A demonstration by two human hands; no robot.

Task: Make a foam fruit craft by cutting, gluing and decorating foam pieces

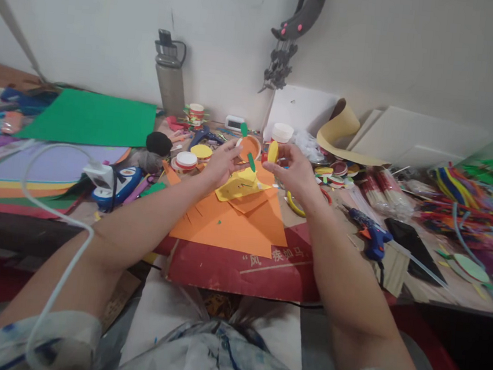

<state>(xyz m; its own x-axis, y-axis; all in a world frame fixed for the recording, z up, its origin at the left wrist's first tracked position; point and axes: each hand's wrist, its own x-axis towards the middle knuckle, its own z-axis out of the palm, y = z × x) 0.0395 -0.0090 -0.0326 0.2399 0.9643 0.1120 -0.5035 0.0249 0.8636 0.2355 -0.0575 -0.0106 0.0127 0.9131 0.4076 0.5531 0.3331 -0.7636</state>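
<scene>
Nearest, a red board (237,280) with pale printed characters lies at the table's edge, orange sheets (233,230) spread over it. To the right, a blue glue gun (375,235) lies beside a dark flat slab (415,248). Folded yellow paper (239,189) rests on the orange sheets, below and between the hands. The right hand (295,171) pinches a yellow disc (273,151), turned nearly edge-on, between thumb and fingers. The left hand (222,163) has its fingers at an orange-faced round piece (250,146) with green strips (251,162) about it; I cannot tell how firmly they close. Beyond stand a white tub (282,132) and, farther left, a grey bottle (171,87) by the wall.
</scene>
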